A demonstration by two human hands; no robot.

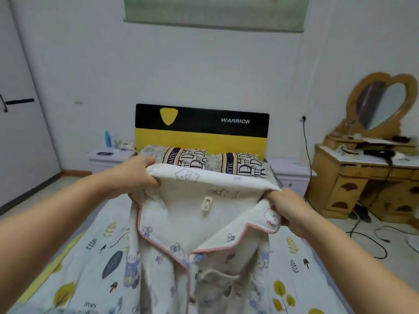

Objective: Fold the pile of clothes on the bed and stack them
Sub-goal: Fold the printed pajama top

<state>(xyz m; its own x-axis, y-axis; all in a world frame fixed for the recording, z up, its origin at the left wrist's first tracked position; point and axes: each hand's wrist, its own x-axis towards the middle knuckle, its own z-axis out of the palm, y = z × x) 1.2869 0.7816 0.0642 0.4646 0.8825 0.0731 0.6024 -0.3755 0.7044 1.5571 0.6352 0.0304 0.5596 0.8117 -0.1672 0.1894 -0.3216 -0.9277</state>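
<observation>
White pajama top (204,234), hem cropped, shoulders clamped by both hands' fingers (149,177).

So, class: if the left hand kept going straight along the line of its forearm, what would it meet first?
Probably the near patterned pillow at the head of the bed. The left hand, gripping the pajama top at its shoulder, points up and right toward it; the headboard lies beyond. Depth is unclear.

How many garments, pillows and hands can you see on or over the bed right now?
Garments: 1, pajama top
Pillows: 2, left pillow, right pillow
Hands: 2, left hand, right hand, both gripping the top's collar
Total: 5
</observation>
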